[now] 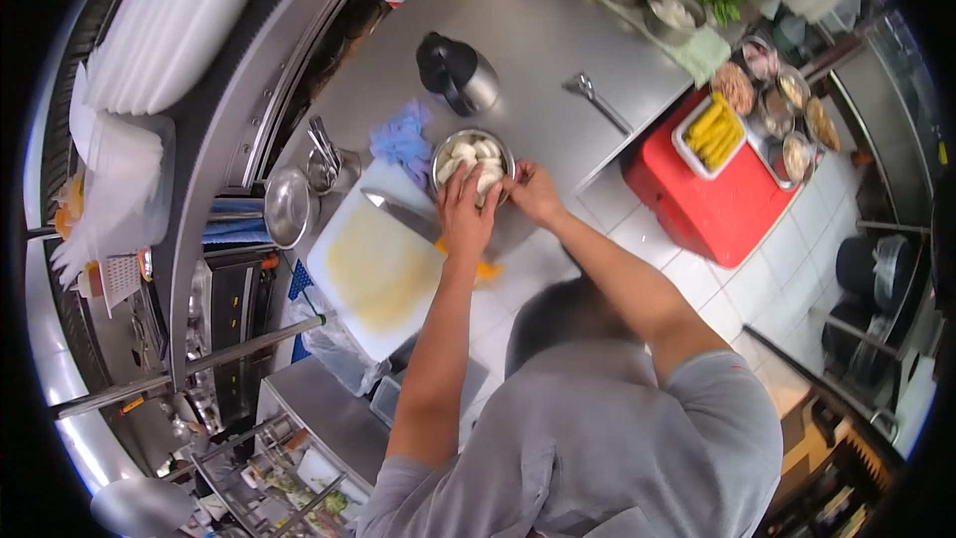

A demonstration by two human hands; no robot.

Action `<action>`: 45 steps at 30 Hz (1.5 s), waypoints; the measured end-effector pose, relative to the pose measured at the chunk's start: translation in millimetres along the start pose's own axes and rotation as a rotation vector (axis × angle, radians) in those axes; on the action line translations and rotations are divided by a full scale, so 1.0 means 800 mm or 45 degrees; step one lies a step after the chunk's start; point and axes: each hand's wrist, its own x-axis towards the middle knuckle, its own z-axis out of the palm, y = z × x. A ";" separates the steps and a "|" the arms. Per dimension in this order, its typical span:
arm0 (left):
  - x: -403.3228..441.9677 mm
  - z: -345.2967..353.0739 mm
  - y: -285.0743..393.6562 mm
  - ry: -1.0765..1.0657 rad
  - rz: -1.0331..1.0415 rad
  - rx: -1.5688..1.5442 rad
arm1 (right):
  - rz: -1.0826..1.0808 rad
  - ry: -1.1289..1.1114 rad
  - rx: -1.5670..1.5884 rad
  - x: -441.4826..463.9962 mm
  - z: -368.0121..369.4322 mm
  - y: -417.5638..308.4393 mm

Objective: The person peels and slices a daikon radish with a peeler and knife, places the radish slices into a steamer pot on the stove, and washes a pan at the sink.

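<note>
A metal bowl (438, 156) at the table's front edge holds several white rounded slices (481, 151) whose kind I cannot make out. My left hand (465, 214) lies over the bowl's near side, its fingers stretched out and resting on the slices. At the bowl's right side, the fingers of my right hand (535, 192) are closed on the rim. A knife (393, 207) lies across the corner of a white cutting board (344, 239), partly hidden under my left wrist. Yellowish stains cover the board's middle.
Behind the bowl stands a steel jug with a black lid (463, 80). A crumpled blue cloth (401, 134) lies beside it. Metal tongs (597, 103) rest farther right. A red box (682, 194) carries a tray of yellow strips (714, 132). Ingredient bowls (674, 15) line the far edge.
</note>
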 end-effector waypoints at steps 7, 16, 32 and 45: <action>-0.107 -0.033 0.046 0.019 0.277 -0.225 | 0.030 0.065 0.314 -0.166 -0.032 0.012; -0.387 -0.227 -0.015 0.048 0.101 -0.147 | 0.073 -0.226 0.207 -0.404 0.115 0.098; -0.588 -0.435 -0.294 0.509 -0.580 0.099 | 0.581 -0.896 -0.238 -0.452 0.488 0.229; -0.133 -0.603 -0.606 0.686 -0.444 -0.797 | 0.377 -0.629 -0.071 -0.291 0.721 0.163</action>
